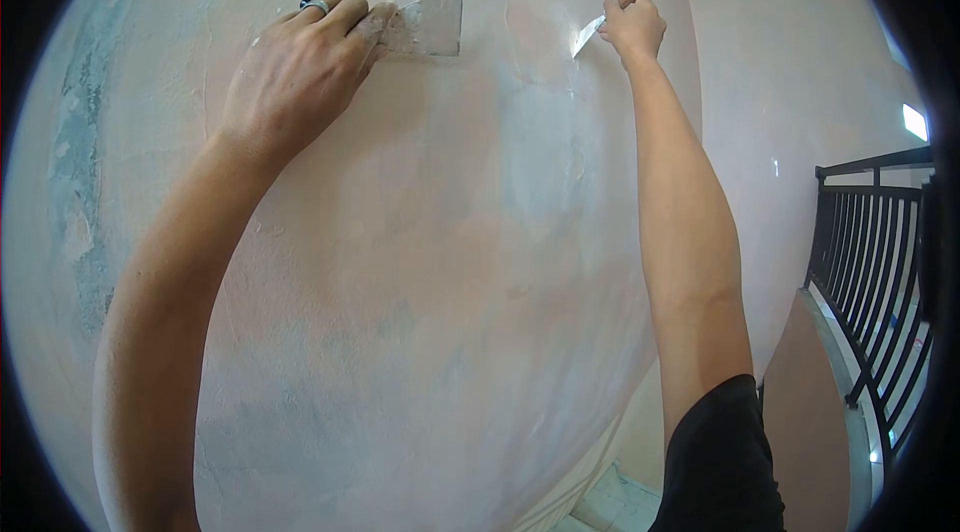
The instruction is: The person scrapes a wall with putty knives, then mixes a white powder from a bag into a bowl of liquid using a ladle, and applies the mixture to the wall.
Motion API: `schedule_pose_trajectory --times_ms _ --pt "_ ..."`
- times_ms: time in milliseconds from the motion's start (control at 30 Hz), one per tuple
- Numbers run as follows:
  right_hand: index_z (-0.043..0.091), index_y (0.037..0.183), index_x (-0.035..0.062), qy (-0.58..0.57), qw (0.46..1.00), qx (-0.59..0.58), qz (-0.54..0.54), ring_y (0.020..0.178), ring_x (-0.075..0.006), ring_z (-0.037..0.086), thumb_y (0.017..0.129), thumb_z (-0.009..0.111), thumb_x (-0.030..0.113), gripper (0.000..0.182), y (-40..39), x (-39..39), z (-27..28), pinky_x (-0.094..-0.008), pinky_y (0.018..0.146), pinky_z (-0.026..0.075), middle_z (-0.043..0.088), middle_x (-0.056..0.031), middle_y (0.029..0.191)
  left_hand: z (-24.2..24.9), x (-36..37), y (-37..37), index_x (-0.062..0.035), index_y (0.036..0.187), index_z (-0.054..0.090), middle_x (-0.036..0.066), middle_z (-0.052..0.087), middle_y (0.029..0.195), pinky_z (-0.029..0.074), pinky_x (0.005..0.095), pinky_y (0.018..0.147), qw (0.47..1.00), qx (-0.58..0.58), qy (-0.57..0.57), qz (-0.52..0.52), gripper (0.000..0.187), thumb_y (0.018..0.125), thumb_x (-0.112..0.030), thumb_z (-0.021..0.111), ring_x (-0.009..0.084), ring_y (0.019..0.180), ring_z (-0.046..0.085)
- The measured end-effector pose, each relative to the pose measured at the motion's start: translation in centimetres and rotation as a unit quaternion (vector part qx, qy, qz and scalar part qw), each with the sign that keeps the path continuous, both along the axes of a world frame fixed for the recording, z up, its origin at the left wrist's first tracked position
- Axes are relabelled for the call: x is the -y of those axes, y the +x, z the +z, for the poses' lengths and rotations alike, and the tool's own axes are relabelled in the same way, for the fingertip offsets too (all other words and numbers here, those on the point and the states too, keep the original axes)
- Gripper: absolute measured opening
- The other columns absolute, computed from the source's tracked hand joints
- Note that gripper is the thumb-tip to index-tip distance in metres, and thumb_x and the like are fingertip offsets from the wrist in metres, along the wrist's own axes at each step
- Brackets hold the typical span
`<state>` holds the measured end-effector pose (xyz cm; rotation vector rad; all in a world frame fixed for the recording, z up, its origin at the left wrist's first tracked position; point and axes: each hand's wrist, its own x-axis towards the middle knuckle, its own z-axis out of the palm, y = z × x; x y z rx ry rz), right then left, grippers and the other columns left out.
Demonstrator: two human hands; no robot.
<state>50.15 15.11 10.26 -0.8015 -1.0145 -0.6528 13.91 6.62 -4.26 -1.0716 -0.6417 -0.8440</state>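
My left hand (305, 72), with a ring on one finger, is closed around a wide putty knife (430, 24) at the upper left. Its flat, smeared blade points right, close over the wall (400, 272). Higher on the right, my right hand (634, 24) grips a second putty knife (588, 35), seen nearly edge-on. That blade slants down and left, its tip right at the wall surface. Patchy pink, beige and blue-grey plaster covers the wall, with a thin raised line between the two blades.
A rough blue-grey strip (78, 162) runs down the wall's left side. To the right stands a black metal railing (870, 194) on a ledge. Floor tiles (612, 500) show far below, near my dark right sleeve (722, 462).
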Motion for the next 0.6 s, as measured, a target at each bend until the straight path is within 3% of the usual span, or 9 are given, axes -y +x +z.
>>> schedule_pose_trajectory --times_ms 33,100,133,200,600 --pt "0.060 0.091 0.0060 0.000 1.000 0.001 0.000 0.095 -0.0324 0.066 0.082 0.067 0.025 0.022 -0.1 0.1 0.2 -0.0425 0.089 0.050 0.070 -0.0122 0.088 0.1 -0.1 0.0 -0.0091 0.127 0.059 0.008 0.063 0.111 0.053 0.0334 0.090 1.000 -0.001 0.008 0.005 0.035 0.096 -0.026 0.057 0.0217 0.101 0.064" --pt "0.059 0.103 -0.0003 0.016 0.997 0.069 -0.010 0.067 -0.0198 0.071 0.087 0.063 0.016 0.023 0.0 0.3 0.1 -0.0272 0.062 0.062 0.067 -0.0142 0.092 -0.3 -0.2 0.3 -0.0087 0.125 0.060 0.008 0.063 0.111 0.053 0.0334 0.090 1.000 0.006 -0.001 -0.001 0.034 0.096 -0.026 0.057 0.0219 0.101 0.064" --pt "0.059 0.103 -0.0003 0.016 0.997 0.070 -0.011 0.067 -0.0198 0.071 0.087 0.063 0.016 0.023 -0.4 1.1 -0.3 -0.0272 0.062 0.062 0.067 -0.0142 0.092 -0.5 -0.1 0.4 -0.0083 0.123 0.061 0.008 0.063 0.112 0.053 0.0334 0.090 1.000 0.014 -0.008 -0.008 0.032 0.096 -0.026 0.057 0.0222 0.101 0.064" --pt "0.059 0.102 0.0001 -0.010 0.995 0.040 0.095 0.068 -0.0198 0.072 0.087 0.063 0.015 0.022 -1.7 2.5 -0.8 -0.0278 0.063 0.062 0.067 -0.0145 0.091 0.0 -0.2 0.2 -0.0083 0.123 0.061 0.008 0.063 0.112 0.053 0.0335 0.091 1.000 0.013 -0.010 -0.005 0.032 0.096 -0.026 0.057 0.0223 0.101 0.064" --pt "0.059 0.097 -0.0031 0.007 0.992 0.089 0.084 0.070 -0.0208 0.072 0.087 0.065 0.017 0.023 -2.2 3.1 -0.9 -0.0272 0.064 0.061 0.068 -0.0169 0.089 0.2 0.2 -0.1 -0.0065 0.119 0.062 0.009 0.063 0.109 0.052 0.0344 0.089 1.000 -0.005 -0.018 -0.007 0.030 0.096 -0.024 0.057 0.0228 0.101 0.062"
